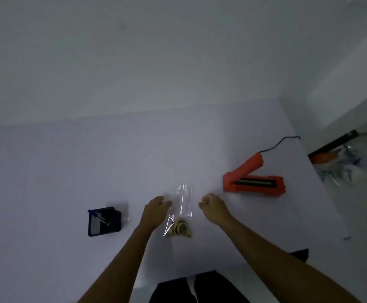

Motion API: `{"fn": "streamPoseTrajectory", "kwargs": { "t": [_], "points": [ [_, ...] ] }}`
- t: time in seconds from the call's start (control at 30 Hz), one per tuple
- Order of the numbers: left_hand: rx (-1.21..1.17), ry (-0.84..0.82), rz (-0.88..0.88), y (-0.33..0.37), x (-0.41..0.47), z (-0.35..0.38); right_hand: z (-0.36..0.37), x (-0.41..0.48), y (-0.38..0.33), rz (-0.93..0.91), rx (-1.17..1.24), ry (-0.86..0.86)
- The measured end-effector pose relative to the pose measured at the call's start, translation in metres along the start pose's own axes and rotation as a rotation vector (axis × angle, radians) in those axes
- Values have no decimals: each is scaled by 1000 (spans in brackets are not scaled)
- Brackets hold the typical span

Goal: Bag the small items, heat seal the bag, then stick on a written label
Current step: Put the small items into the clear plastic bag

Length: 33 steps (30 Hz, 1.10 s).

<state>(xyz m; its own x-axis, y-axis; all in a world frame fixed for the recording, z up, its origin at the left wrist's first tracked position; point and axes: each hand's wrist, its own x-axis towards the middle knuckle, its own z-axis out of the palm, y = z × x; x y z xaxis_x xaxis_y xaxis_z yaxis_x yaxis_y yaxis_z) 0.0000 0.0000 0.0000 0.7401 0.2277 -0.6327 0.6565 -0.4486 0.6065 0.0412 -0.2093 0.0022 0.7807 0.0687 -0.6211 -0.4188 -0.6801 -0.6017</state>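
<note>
A clear plastic bag [183,202] lies flat on the white table [68,171], its open end pointing away from me. Several small round beige and dark items [180,228] sit bunched at its near end. My left hand [156,207] hovers just left of the bag, fingers loosely curled, fingertips close to the bag's edge. To the right of the bag is my right hand [213,205], also loosely curled, with a small gap to the plastic. Neither hand holds anything. An orange heat sealer [253,179] lies to the right with its jaw raised.
A dark blue tray [104,221] holding a pen stands left of my left hand. The sealer's black cord [281,142] runs toward the table's right edge. Beyond that edge lies a heap of clear bags and an orange thing [335,162].
</note>
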Motion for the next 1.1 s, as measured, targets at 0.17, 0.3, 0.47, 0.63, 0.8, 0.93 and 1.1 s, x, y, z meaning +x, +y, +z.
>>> {"fn": "streamPoseTrajectory", "kwargs": {
  "t": [0.17, 0.3, 0.47, 0.63, 0.8, 0.93, 1.1],
  "points": [
    [-6, -170, -20, -29, -2, 27, 31, -8, 26, 126, 209, -183],
    [-43, -93, 60, -36, -1, 28, 47, -12, 28, 128, 284, -125],
    [-40, -90, 207, -46, -8, 19, 52, -19, 35, -7, 318, -6],
    [-159, -113, 285, -56, -28, 22, 51, -28, 46, -143, 299, 35],
    [-228, -80, 272, -56, -40, 34, 44, -28, 46, -196, 273, -39],
    [-227, -47, 255, -53, -35, 37, 38, -13, 47, -252, 253, -38],
    [-234, -146, 193, -55, -36, 41, 38, -9, 50, -312, 212, -105]
  ]
}}
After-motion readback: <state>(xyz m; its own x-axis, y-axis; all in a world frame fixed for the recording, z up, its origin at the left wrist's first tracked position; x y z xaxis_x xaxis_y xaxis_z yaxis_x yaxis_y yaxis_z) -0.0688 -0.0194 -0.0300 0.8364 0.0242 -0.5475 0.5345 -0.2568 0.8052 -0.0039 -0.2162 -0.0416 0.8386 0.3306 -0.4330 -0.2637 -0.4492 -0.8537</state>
